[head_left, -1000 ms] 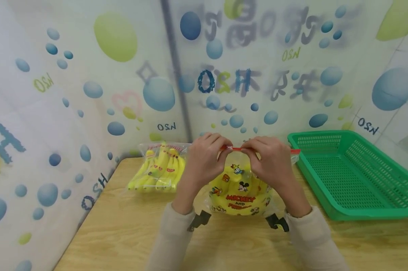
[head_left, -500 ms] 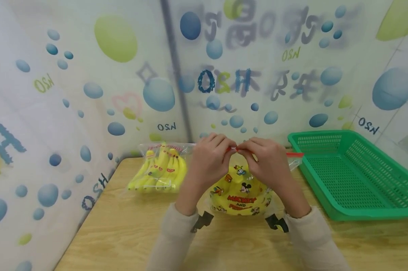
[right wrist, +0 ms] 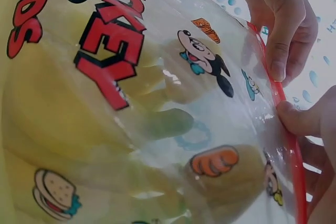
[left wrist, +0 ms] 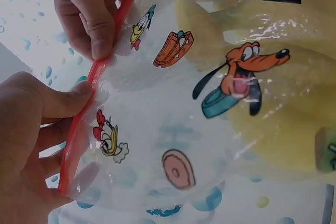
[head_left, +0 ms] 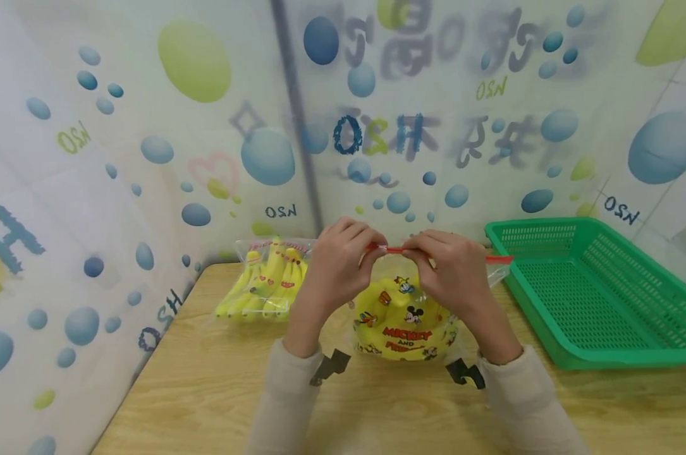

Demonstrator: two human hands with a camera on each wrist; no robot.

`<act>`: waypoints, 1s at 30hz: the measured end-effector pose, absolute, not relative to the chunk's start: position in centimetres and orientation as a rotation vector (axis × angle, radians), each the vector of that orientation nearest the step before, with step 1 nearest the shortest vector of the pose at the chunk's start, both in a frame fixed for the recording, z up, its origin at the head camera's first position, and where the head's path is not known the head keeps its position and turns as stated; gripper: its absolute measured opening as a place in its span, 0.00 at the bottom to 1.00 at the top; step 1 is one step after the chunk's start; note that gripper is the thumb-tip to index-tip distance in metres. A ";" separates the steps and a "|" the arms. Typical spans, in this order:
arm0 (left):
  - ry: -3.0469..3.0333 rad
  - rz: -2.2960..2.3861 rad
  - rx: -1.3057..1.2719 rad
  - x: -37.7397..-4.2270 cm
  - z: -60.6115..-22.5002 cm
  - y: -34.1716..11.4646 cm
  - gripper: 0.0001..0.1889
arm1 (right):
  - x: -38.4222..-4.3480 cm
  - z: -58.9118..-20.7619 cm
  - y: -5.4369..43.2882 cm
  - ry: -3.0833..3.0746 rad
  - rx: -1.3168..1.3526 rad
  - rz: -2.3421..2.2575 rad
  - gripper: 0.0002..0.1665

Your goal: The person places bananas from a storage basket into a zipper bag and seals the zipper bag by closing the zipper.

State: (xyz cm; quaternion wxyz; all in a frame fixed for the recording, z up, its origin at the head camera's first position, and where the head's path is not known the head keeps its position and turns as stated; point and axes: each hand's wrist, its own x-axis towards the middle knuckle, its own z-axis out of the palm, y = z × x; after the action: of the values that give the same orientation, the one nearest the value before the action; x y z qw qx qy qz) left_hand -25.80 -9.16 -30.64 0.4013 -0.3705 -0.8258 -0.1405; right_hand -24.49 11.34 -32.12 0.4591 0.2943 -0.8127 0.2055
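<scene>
A clear zip bag (head_left: 405,328) with cartoon prints and red lettering stands in front of me, bulging with yellow bananas (left wrist: 283,124). Along its top runs a red zip strip (head_left: 394,250). My left hand (head_left: 337,265) pinches this strip between thumb and fingers, left of the middle. On the other side my right hand (head_left: 456,272) pinches it too, with a short stretch of red showing between the hands. Both thumbs press on the near face of the strip in the right wrist view, where the bag's printed side (right wrist: 121,103) fills much of the picture.
Another clear bag of bananas (head_left: 271,284) lies on the wooden table (head_left: 206,385) to the left. A green plastic basket (head_left: 621,361) stands at the right. Close behind the table hangs a curtain (head_left: 234,95) printed with coloured dots.
My hands came together at the middle of the strip half a second ago. Now the left hand has moved back left, while the right hand stays about where it was.
</scene>
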 end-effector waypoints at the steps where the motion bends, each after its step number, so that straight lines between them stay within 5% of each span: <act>1: -2.092 -0.360 -0.937 -25.8 -30.6 -9.3 0.02 | -24.5 -32.2 11.3 -2.005 0.725 0.508 0.03; 30: -2.084 -0.344 -0.944 -25.5 -30.4 -9.9 0.03 | -24.5 -32.4 10.9 -1.960 0.757 0.549 0.05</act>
State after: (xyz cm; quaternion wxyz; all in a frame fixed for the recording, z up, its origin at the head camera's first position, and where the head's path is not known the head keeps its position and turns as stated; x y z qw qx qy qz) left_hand -25.46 -9.93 -30.37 0.4024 -0.3736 -0.8246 -0.1363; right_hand -24.49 10.90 -32.44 0.4663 0.3083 -0.7985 0.2235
